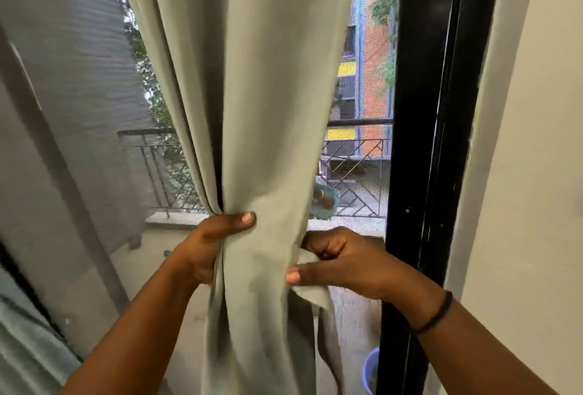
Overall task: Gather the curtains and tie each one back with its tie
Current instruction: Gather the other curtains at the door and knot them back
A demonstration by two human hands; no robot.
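Two bare forearms reach up from the bottom edge toward the middle of the view. On the right wrist sits a thin dark band (437,312). The right hand (340,263) is at the right edge of the curtain (268,110), thumb stretched out flat against the cloth and the other fingers curled in tight, pinching a fold of the fabric's edge between them. A loose corner of cloth hangs just below that hand. The left hand (214,244) is on the other side of the same bundle, a little higher, thumb laid across the front and the remaining fingers wrapped behind out of sight, so it grips the gathered folds.

Between the two hands the grey-green curtain is squeezed into a narrow waist; above them it spreads wide toward the top of the view, and below them it falls in loose pleats past the bottom edge. Whether a tie is anywhere on it cannot be told.

Just right of the curtain stands a black door frame (435,142), and beyond that a pale wall (536,173). At the foot of the frame a bit of a blue bucket (370,372) shows. Behind the curtain is a mesh screen, and through it a balcony floor and a dark metal railing (356,167). Farther off are green leaves on the left and a building (373,79) with orange, blue and yellow panels on the right.
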